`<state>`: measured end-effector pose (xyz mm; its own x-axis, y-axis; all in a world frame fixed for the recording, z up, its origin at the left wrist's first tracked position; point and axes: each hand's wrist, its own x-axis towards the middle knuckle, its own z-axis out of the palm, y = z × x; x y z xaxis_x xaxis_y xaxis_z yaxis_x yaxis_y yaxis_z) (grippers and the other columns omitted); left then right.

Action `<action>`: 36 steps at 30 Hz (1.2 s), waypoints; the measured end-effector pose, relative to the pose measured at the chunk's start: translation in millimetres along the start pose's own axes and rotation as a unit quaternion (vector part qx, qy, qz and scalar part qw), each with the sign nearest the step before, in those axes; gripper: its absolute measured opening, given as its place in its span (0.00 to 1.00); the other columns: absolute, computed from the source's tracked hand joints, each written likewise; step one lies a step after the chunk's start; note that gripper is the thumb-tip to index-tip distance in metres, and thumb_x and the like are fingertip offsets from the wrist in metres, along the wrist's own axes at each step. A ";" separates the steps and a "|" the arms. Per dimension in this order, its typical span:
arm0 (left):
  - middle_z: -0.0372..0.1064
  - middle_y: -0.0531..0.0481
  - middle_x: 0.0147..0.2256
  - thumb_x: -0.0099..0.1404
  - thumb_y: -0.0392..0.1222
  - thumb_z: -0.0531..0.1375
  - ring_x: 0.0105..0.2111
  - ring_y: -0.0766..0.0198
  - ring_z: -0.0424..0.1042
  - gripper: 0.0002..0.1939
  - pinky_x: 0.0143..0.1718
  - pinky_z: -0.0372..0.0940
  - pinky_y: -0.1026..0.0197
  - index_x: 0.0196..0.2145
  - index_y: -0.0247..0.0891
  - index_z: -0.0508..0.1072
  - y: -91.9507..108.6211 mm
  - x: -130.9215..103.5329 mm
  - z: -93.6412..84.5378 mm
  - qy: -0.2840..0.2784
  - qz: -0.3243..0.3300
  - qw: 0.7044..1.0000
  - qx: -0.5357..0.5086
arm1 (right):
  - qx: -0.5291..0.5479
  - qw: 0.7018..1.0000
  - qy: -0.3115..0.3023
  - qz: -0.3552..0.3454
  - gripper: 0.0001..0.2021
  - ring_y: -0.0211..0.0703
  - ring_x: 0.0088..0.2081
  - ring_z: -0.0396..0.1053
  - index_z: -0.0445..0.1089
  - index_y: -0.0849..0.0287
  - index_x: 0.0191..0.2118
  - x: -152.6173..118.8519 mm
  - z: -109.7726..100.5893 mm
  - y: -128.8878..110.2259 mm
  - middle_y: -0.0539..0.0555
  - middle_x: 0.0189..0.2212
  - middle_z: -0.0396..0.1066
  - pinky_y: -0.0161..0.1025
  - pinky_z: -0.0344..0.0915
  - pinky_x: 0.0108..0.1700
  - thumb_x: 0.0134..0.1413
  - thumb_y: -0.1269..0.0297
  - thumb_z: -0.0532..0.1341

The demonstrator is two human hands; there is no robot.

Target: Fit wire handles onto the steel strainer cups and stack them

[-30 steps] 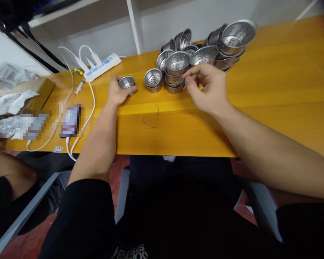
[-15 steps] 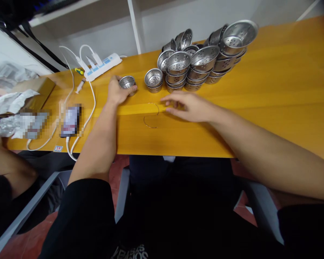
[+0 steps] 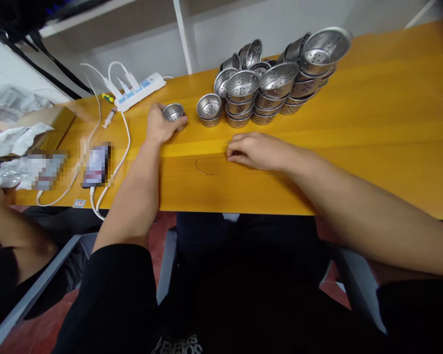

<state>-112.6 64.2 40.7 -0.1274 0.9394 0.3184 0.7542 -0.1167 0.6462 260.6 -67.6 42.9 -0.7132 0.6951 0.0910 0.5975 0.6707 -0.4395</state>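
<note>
My left hand (image 3: 161, 125) is wrapped round a small perforated metal cup (image 3: 174, 113) standing on the wooden table (image 3: 372, 123). Over the table's middle, my right hand (image 3: 248, 150) has its fingers drawn together on a thin wire, of which only a faint bit shows by the fingertips. A second thin curved wire (image 3: 204, 169) lies on the wood to the left of that hand. Between my hands, farther back, stands a short stack of cups (image 3: 209, 109). Several taller stacks of perforated cups (image 3: 242, 96) rise behind my right hand.
A white power strip (image 3: 142, 91) with cables lies at the back left, near a syringe (image 3: 110, 118). A phone (image 3: 96, 166) is plugged in nearer the front. Plastic bags (image 3: 13, 147) and a box are at far left, beside another person's arm (image 3: 18, 226).
My right hand has closed its fingers, and the upper wire has shifted right with them. My left hand and its cup have stayed put. The other person's arm has moved slightly.
</note>
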 end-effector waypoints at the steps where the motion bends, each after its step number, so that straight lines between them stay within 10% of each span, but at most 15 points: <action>1: 0.86 0.41 0.55 0.58 0.46 0.90 0.60 0.38 0.88 0.34 0.70 0.81 0.32 0.46 0.51 0.70 1.4 -0.7 -0.4 -0.002 0.000 1.000 0.002 | 0.001 1.000 -0.003 0.002 0.05 0.55 0.49 0.80 0.86 0.55 0.48 -0.7 -1.1 -0.9 0.60 0.51 0.85 0.49 0.70 0.56 0.82 0.67 0.70; 10: 0.85 0.43 0.58 0.62 0.51 0.90 0.60 0.50 0.84 0.36 0.71 0.77 0.35 0.50 0.49 0.70 6.5 -3.1 -2.3 -0.008 0.018 1.000 -0.013 | 0.033 0.997 -0.048 0.054 0.05 0.49 0.40 0.79 0.85 0.54 0.50 -4.4 -18.1 -1.4 0.54 0.43 0.87 0.45 0.69 0.48 0.75 0.66 0.70; 16: 0.81 0.45 0.54 0.49 0.49 0.92 0.63 0.38 0.83 0.42 0.72 0.75 0.29 0.46 0.53 0.65 -3.7 -1.4 6.3 0.008 0.040 0.996 -0.075 | -0.038 0.992 -0.067 0.100 0.05 0.49 0.37 0.77 0.84 0.52 0.45 -9.4 -28.0 3.6 0.54 0.41 0.88 0.46 0.67 0.45 0.75 0.66 0.68; 22: 0.81 0.52 0.47 0.67 0.63 0.90 0.68 0.58 0.78 0.39 0.76 0.69 0.42 0.47 0.52 0.65 19.6 -18.9 -1.8 0.002 0.088 0.996 -0.010 | -0.052 0.986 -0.098 0.126 0.05 0.51 0.40 0.80 0.85 0.51 0.46 -20.2 -33.7 5.0 0.53 0.43 0.89 0.46 0.67 0.44 0.72 0.68 0.71; 27: 0.84 0.45 0.62 0.59 0.71 0.93 0.75 0.41 0.80 0.43 0.79 0.76 0.35 0.54 0.51 0.74 52.5 -41.3 -9.2 0.004 0.144 0.988 -0.059 | -0.076 0.972 -0.144 0.168 0.06 0.54 0.39 0.79 0.86 0.51 0.46 -24.3 -44.9 -9.1 0.53 0.41 0.88 0.48 0.66 0.42 0.67 0.68 0.72; 36: 0.81 0.44 0.66 0.57 0.52 0.97 0.78 0.34 0.81 0.40 0.84 0.79 0.31 0.55 0.50 0.80 76.7 -62.8 -0.1 -0.028 0.151 0.986 -0.062 | -0.196 0.953 -0.170 0.160 0.06 0.48 0.31 0.70 0.83 0.51 0.37 -14.9 -41.9 -30.9 0.54 0.35 0.84 0.45 0.58 0.33 0.66 0.64 0.79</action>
<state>-46.7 -3.8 70.3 0.1300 0.8717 0.4725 0.6672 -0.4294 0.6086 268.1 -87.8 92.5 -0.5097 0.8004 -0.3156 0.8475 0.5303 -0.0236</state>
